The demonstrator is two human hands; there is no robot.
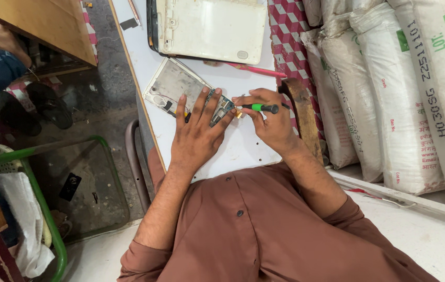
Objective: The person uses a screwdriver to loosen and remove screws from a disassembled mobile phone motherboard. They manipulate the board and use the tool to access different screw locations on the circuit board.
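Your left hand lies flat on the opened phone, fingers spread wide and pressing down on the circuit board at the phone's near-right corner. Held that way, the palm appears to pin the phone to the white counter so it cannot slide while you work.

Your right hand sits just right of the phone, grip pressed together around a screwdriver with a green and black handle. You hold it nearly level, its tip aimed left at the board's edge, close to your left fingertips; the low angle seems to suit reaching a part at the side of the board. Whether the tip touches the board is too small to tell.

Beyond the phone, farther from you, a larger white back cover lies inside-up, and a pink pen rests between it and the phone. Right of the phone, past the counter's edge, stands a worn wooden post, then stacked white sacks. Left of the phone, well below the counter, a pair of dark sandals sits on the floor.
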